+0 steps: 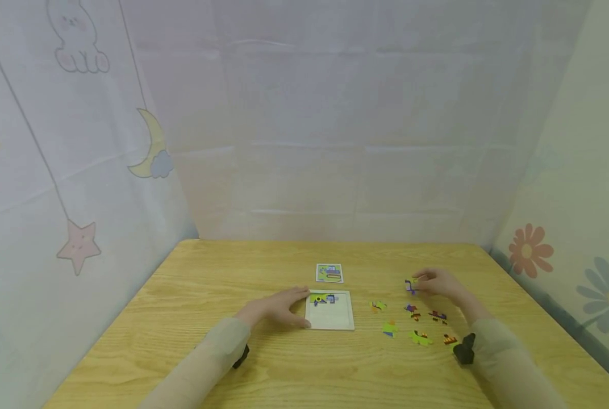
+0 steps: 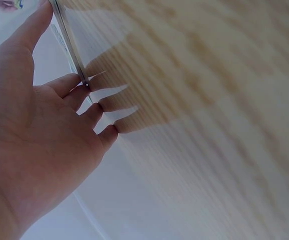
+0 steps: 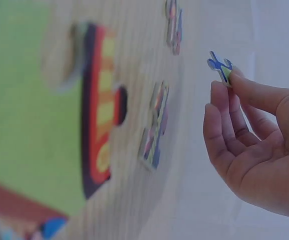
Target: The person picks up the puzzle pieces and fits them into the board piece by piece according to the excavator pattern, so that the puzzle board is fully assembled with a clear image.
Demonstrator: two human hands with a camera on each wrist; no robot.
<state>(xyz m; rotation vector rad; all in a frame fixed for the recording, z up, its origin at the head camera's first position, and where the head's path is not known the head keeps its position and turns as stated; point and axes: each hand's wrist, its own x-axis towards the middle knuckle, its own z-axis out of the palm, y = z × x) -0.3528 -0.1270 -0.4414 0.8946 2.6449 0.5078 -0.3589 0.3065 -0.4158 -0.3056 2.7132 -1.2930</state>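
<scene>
My left hand (image 1: pixel 279 307) rests at the left side of a white puzzle tray (image 1: pixel 330 319), fingers near its upper corner and thumb by its lower one. In the left wrist view, fairly straight fingers (image 2: pixel 92 116) meet the table along the tray's edge (image 2: pixel 70 45). Inside the tray, joined puzzle pieces (image 1: pixel 321 299) fill part of the top left. Over to the right, my right hand (image 1: pixel 439 284) pinches a small puzzle piece (image 3: pixel 220 67) between thumb and fingertips. Blue lines and a green patch mark that piece, held above the table in the right wrist view.
Several loose puzzle pieces (image 1: pixel 420 338) lie on the wooden table (image 1: pixel 284 375) between the tray and my right forearm. Behind the tray is a square picture card (image 1: pixel 329 273). Printed cloth walls (image 1: pixel 294 187) stand around the table's back and sides.
</scene>
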